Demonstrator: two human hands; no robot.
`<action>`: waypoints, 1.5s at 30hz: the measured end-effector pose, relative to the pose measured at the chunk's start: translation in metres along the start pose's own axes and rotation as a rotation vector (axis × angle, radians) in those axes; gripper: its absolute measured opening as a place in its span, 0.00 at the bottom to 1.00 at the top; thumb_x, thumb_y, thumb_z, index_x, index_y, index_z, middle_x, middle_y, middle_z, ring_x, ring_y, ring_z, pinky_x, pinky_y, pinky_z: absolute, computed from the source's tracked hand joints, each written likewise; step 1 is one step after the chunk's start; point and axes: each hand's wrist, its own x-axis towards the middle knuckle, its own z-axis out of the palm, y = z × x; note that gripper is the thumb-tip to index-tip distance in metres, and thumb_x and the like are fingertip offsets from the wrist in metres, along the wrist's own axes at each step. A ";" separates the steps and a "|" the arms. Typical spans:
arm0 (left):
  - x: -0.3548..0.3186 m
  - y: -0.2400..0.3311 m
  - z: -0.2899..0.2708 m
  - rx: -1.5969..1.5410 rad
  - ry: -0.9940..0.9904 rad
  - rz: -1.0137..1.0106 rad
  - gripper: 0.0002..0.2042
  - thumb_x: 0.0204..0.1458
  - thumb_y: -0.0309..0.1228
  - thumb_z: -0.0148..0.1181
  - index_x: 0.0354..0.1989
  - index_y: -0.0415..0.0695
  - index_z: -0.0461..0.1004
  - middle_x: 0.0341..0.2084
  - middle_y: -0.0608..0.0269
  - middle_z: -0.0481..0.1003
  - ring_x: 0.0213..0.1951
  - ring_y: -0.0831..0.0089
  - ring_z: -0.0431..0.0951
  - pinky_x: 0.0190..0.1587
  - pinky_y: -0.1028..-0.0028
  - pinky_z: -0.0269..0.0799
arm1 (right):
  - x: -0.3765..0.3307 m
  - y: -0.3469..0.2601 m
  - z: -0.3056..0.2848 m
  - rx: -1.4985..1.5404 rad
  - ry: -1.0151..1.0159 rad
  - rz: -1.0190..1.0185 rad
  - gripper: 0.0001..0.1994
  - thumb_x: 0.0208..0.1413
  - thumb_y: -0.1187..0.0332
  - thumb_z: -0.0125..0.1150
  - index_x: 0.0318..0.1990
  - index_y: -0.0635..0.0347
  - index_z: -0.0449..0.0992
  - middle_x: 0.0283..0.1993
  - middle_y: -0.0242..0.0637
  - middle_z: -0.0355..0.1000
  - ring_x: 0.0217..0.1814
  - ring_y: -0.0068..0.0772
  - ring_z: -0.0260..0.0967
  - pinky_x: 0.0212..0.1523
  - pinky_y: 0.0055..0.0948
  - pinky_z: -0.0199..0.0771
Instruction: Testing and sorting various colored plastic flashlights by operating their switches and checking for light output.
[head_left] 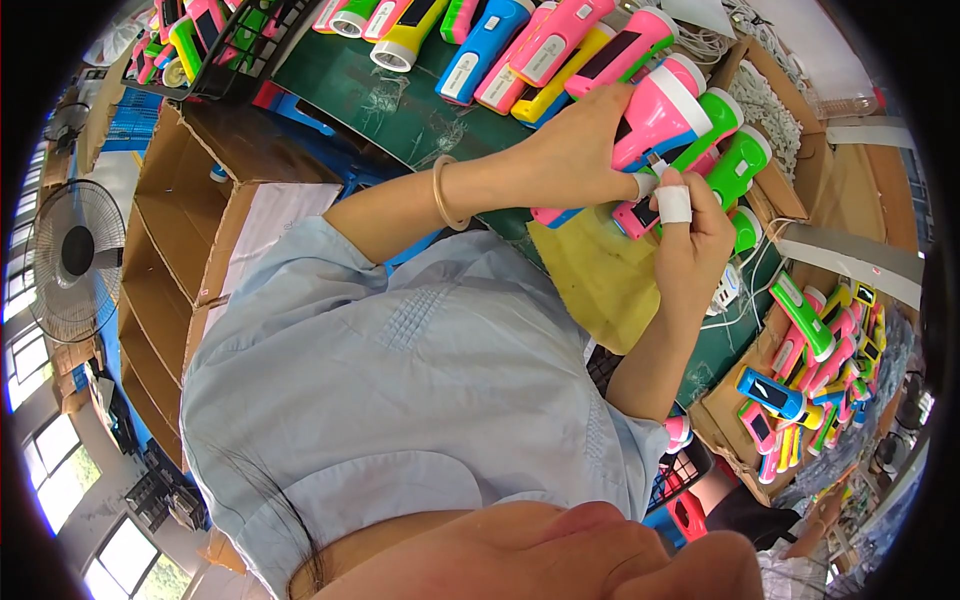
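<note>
My left hand (590, 140), a bangle on its wrist, is closed around a pink flashlight (655, 118) with a wide white head rim. Facing it, my right hand (697, 230) pinches a small white plug (660, 168) with a metal tip, close to the flashlight's side. Whether the tip touches the flashlight I cannot tell. White tape wraps a finger of the right hand and the left thumb. Green flashlights (738, 165) lie just beyond my hands. Below them, a yellow cloth (600, 285) is spread on the green tabletop (345, 85).
Pink, blue and yellow flashlights (485, 50) line the table's far side. A carton of white cables (765, 115) stands at far right, with a white charger (728, 290) nearer. Another carton (735, 425) holds many flashlights. Left are a black crate (235, 60), an open cardboard box (150, 240) and a fan (78, 250).
</note>
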 end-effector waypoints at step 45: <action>0.037 -0.061 -0.074 0.021 0.297 -0.248 0.33 0.40 0.35 0.61 0.51 0.30 0.53 0.38 0.38 0.68 0.38 0.54 0.73 0.39 0.66 0.69 | -0.029 0.015 -0.048 0.307 0.798 0.090 0.05 0.49 0.72 0.45 0.25 0.59 0.66 0.17 0.25 0.51 0.17 0.16 0.49 0.18 0.17 0.49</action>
